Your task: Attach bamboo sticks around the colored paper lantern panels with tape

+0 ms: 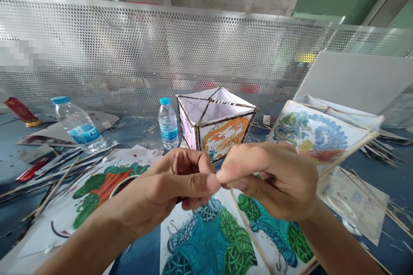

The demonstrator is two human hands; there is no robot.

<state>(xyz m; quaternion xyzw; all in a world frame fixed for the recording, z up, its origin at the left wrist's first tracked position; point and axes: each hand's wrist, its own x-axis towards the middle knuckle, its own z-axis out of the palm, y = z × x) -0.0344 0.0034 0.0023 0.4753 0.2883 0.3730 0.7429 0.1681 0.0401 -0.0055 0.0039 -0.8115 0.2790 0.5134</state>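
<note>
My left hand (180,180) and my right hand (271,178) meet at the fingertips in the middle of the view. Both are closed in a pinch, and whatever lies between the fingers is too small or hidden to make out. Beneath them lies a sheet with a teal and green drawing (206,240). To its right, another teal and green picture (274,232) is edged with a thin wooden strip. Left of my left hand, a sheet with a red and green drawing (106,189) is partly covered by my forearm. Behind the hands stands a paper lantern with an orange dragon (222,133).
A second framed lantern (322,131) leans at the right. Two water bottles, a left one (80,126) and a middle one (168,126), stand before a perforated metal screen (193,47). Thin sticks (58,184), a red tool (31,169) and a tape roll (343,206) lie about.
</note>
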